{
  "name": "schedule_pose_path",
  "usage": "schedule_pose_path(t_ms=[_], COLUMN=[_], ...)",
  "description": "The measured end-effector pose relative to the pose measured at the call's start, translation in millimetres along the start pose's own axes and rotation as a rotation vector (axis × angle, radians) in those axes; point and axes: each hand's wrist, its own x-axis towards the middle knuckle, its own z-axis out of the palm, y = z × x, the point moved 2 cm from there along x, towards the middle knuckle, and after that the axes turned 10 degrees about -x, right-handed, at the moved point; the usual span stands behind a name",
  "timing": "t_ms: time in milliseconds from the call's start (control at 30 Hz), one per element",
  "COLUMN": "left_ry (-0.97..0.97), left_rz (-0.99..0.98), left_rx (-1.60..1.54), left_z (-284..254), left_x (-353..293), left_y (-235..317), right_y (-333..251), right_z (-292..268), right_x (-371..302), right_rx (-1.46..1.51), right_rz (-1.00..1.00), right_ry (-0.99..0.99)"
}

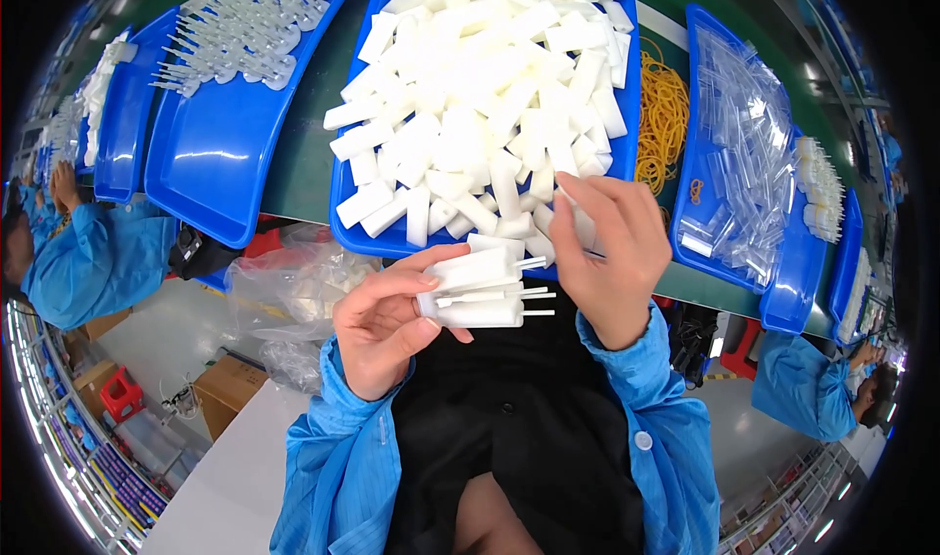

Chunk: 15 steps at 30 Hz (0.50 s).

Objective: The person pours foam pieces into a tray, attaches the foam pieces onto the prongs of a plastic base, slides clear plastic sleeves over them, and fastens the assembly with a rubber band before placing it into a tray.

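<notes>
- Pinches with left fingers (397, 283), closed around the pale base of a pronged piece (427, 304); apparently carries fitted blocks (490, 314), white and foam-like, with thin rigid tips poking out rightward.
- Hovers with right fingers (612, 206), partly curled, at the heap's near edge; cannot tell whether gripping a block.
- Seems to be loading prongs; probably calls for a light pinch on one block, then lining up squarely.
- Beyond both, loose blocks (470, 75), matte and blunt-ended, in a glossy blue tray (354, 240).
- Farther right, thin, looped yellow bands (663, 115), then clear, stiff plastic strips (744, 134).
</notes>
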Motion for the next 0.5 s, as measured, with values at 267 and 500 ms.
schedule_pose_path(t_ms=[267, 500], left_ry=[0.046, 0.005], left_rz=[-0.021, -0.008], left_rx=[0.109, 0.204], left_z=[10.5, 18.0], left_x=[1.0, 2.5], left_y=[0.3, -2.9], right_y=[14.8, 6.0], right_z=[-32.8, -36.5], right_x=[-11.0, -23.7], right_rx=[0.777, 1.120], right_rz=[0.465, 0.728], right_ry=[-0.082, -0.144])
